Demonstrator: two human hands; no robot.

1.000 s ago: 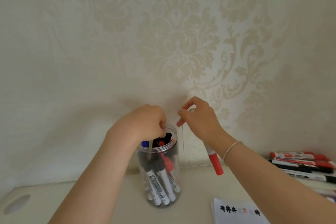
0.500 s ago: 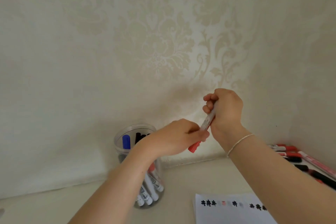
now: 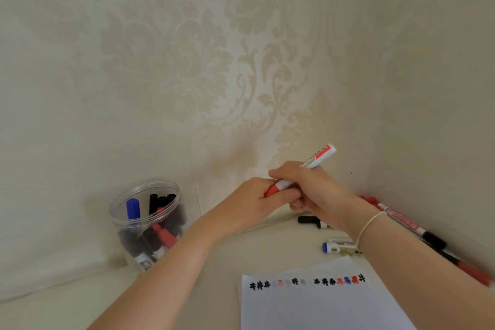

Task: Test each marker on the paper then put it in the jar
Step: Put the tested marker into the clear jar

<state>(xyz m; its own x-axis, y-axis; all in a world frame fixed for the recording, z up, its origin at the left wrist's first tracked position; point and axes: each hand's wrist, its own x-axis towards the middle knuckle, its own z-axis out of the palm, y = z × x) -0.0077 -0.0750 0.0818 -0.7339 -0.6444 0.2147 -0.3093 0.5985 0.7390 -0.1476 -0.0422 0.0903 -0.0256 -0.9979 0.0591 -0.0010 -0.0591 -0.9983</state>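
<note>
Gripping the red marker in both hands above the worktop, right hand wrapped round the barrel, left hand clamped on the red cap. Pull straight apart, I'd say. Paper below the grip, jar off left.

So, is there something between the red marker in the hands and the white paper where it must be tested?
Only its own red cap, gripped by the left hand. The right hand holds the white barrel.
</note>
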